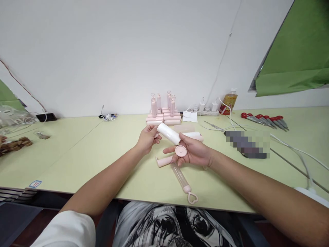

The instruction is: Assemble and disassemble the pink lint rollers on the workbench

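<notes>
The work looks part-way along: a row of pale pink plastic cases (172, 121) is stacked at the back of the pale yellow-green surface (115, 144), with clear tubular handles topped by pink heart-shaped loops (172, 107) standing upright on them, and these look like finished pieces, while the parts at the front are apart. The glossy white cylindrical roll (169, 133) is in the air between the two hands, tilted down toward the right. The right hand (194, 151) grips its lower end with the thumb, and a pale pink round plastic cap (181, 151) sits at the fingers of that same hand, off the roll. The left hand's (149, 139) grip is narrow, pinching a small pale pink part (156, 135) near the upper end; whether it also touches the roll is unclear. Below lie a pale pink curved plastic shell (164, 161) and a loose clear handle with a pink heart loop (181, 176), neither joined to the roll. A second white roll (192, 134), partly hidden behind the right hand, also appears to be among what is left.
</notes>
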`<state>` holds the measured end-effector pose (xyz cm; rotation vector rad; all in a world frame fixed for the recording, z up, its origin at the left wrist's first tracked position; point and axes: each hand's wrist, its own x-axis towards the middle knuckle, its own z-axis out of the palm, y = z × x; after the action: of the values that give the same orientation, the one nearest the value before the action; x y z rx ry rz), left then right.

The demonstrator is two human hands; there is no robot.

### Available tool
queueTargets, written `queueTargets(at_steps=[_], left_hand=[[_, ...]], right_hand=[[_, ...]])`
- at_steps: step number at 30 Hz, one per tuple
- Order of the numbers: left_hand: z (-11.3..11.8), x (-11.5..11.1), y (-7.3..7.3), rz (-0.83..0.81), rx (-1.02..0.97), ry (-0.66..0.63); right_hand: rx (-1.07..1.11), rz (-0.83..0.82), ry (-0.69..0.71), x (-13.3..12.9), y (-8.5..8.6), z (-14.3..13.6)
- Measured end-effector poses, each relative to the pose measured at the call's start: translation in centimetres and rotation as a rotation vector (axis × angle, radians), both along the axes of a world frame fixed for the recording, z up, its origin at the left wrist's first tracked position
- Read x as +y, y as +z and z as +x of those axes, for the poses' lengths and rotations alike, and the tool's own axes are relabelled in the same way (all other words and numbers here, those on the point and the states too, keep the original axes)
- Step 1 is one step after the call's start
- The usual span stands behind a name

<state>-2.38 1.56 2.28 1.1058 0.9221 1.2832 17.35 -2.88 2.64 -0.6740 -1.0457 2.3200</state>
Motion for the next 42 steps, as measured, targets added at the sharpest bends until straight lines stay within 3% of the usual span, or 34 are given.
queueTargets(at_steps=[4,9,13,17,24,28,31,35,39,42], left_hand=[[0.1,0.0,-0.1,-0.002,0.010,0.028],[0.0,-0.2,0.3,-0.045,0.068,0.111],[0.6,-1.6,0.6,0.026,0.277,-0.082],[1.4,-3.0,0.5,0.160,0.473,-0.247],[0.5,-2.3,0.7,0.194,0.475,-0.140],[1.2,-3.2,0.8,0.424,0.590,-0.148],[2.6,-4.2,0.5,0.521,0.659,-0.163],[3.7,-4.5,-0.1,0.468,0.778,-0.088],[3.4,-3.6,-0.2,0.352,0.769,-0.161],[2.2,-2.3,-0.1,0.277,0.723,-0.172]], right_hand=[[0.061,-0.028,-0.068,-0.3,0.0,-0.9],[0.085,-0.008,-0.410,0.3,-0.2,-1.1],[0.090,-0.015,-0.586,0.6,-0.2,-1.0],[0.153,0.033,-0.527,0.5,-0.3,-1.1],[0.131,0.006,-0.685,0.3,0.2,-1.3],[0.142,0.017,-0.726,0.4,0.2,-1.5],[0.174,0.064,-0.656,0.4,-0.4,-1.8],[0.174,0.117,-0.548,0.0,-1.0,-2.3],[0.156,0.114,-0.483,-0.5,-0.9,-2.8],[0.157,0.107,-0.577,-0.5,-0.4,-2.8]])
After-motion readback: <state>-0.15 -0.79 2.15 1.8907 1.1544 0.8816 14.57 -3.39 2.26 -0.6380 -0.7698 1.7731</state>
